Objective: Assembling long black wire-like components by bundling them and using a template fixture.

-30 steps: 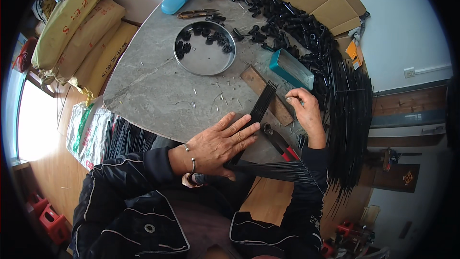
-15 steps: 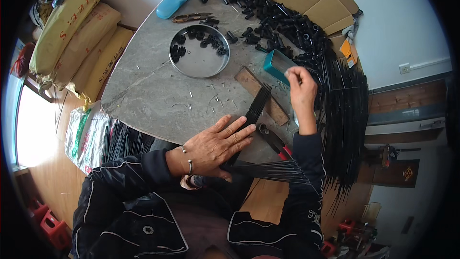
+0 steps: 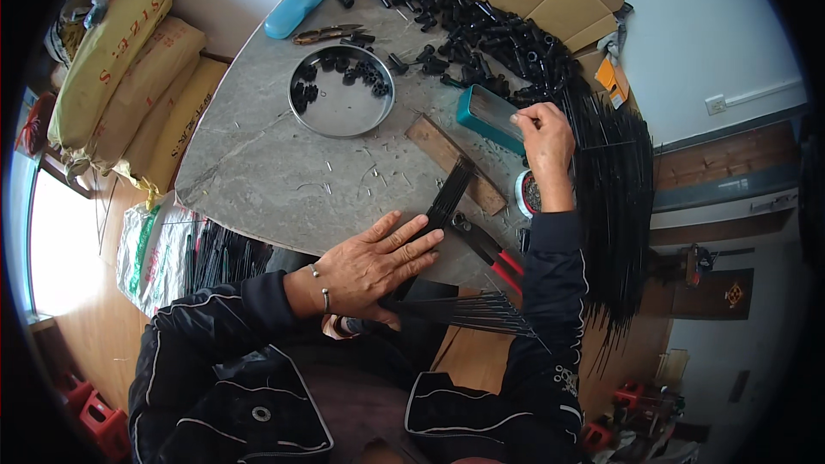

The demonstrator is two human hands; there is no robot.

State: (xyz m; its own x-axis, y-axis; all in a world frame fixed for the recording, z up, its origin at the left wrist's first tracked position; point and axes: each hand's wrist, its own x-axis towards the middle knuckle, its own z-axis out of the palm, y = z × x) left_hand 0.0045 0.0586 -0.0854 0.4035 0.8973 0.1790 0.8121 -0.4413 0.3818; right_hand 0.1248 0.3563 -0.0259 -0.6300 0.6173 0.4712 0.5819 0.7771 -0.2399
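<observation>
My left hand (image 3: 369,265) lies flat across a fan of thin black rods (image 3: 449,193) at the table's near edge, fingers stretched out. The rods' far ends rest on a flat wooden strip (image 3: 430,139); their other ends spread out towards my right sleeve. My right hand (image 3: 550,142) is raised at the right end of a teal open box (image 3: 488,125), thumb and fingers pinched together. Whatever is in the pinch is too small to make out. Red-handled pliers (image 3: 488,245) lie just right of the rods. A small round tin (image 3: 526,193) of tiny pieces sits beside my right wrist.
A round metal tray (image 3: 342,132) holds small black parts. Black tubular fittings (image 3: 516,47) are heaped at the back right, above a mass of long black rods (image 3: 614,206). Snips (image 3: 326,34), a blue case (image 3: 296,9) and scattered metal bits lie on the grey table (image 3: 245,133).
The whole view has shifted slightly, moving the table leftward in the picture. My right hand has moved a little right relative to the teal box, uncovering the round tin. My left hand stays on the rods.
</observation>
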